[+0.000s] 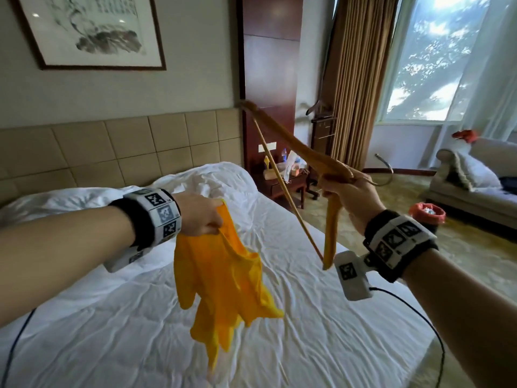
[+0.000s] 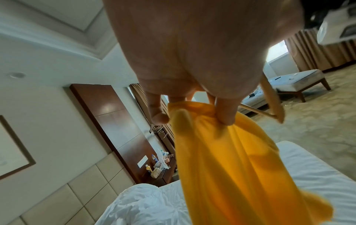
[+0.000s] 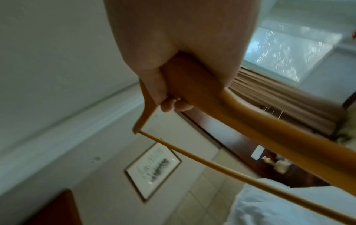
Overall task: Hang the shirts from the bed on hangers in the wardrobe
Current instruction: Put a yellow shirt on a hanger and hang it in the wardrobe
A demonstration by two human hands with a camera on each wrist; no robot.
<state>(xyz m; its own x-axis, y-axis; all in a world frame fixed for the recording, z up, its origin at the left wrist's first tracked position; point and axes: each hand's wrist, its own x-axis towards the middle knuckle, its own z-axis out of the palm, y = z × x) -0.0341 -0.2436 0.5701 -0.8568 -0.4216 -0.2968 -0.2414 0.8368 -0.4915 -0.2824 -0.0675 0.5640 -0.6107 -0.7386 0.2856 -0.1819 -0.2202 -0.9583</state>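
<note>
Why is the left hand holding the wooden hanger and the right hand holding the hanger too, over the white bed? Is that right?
Not quite. The left hand grips the yellow shirt, not the hanger; the head view and the left wrist view both show its fingers bunching the cloth. The rest stands: the right hand holds the wooden hanger over the white bed.

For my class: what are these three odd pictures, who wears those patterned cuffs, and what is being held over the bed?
No machine here: a person wears cameras. The head view looks down at both arms; the other two look along each wrist. The left hand grips a bunched yellow-orange fabric shirt, hanging above the bed's white sheet. The right hand grips a light wooden hanger with a metal hook, its fingers curled round the wood. The shirt is not on the hanger yet.
</note>
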